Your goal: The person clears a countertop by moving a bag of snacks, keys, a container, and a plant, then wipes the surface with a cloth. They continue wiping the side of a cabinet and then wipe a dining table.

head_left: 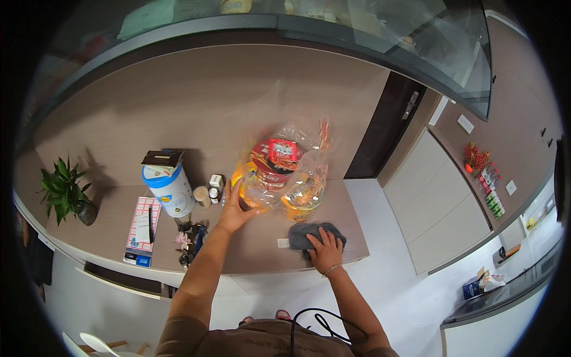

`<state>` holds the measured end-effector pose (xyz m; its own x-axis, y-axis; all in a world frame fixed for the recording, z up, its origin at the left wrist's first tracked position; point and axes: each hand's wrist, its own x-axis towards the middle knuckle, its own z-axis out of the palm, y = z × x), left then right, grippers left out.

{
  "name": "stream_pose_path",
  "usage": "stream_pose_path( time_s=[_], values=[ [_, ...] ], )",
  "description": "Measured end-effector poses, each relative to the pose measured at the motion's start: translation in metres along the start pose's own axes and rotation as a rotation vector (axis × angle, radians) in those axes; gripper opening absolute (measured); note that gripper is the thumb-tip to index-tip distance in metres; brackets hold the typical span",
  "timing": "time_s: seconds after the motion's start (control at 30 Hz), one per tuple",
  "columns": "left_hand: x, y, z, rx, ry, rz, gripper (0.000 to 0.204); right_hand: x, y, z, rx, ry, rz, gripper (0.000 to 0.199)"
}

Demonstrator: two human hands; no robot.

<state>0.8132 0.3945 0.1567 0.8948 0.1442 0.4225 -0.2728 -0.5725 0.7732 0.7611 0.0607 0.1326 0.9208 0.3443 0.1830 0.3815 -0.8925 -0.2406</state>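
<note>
A clear plastic bag (310,159) stands on the wooden counter, holding red and yellow tubs that look like instant noodles. My left hand (234,211) is against the bag's lower left side, thumb and fingers spread wide beside a yellow tub. On the counter's front right part lies a crumpled dark grey cloth (302,234) with a white label. My right hand (326,250) rests on the cloth from above, fingers over it, and seems to hold it to the surface. The undersides of the fingers are hidden.
Left of the bag stand a small white bottle (213,194), a jar (201,196) and a large white-and-blue can (169,189). Keys (191,241), a pink-gridded pad (143,223) and a potted plant (68,190) are further left. A glass-fronted cabinet (380,44) hangs above.
</note>
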Motion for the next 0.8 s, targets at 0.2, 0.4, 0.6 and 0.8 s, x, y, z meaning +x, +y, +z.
stream_pose_path(
  time_s=[0.2,0.4,0.6,0.8],
  values=[
    [0.009,-0.002,0.027,-0.053,0.241,-0.029,0.071,-0.001,-0.002,-0.005,-0.01,-0.013,-0.012,0.052],
    [0.006,0.002,0.023,-0.04,0.328,0.034,0.051,0.0,-0.003,-0.008,0.019,-0.033,-0.026,0.052],
    [0.001,-0.008,0.025,-0.364,0.354,-0.046,0.047,0.001,-0.013,-0.007,0.004,-0.05,-0.06,0.053],
    [-0.011,0.007,0.004,-0.238,0.369,-0.104,0.05,0.033,-0.023,-0.001,0.034,-0.162,-0.166,0.054]
  ],
)
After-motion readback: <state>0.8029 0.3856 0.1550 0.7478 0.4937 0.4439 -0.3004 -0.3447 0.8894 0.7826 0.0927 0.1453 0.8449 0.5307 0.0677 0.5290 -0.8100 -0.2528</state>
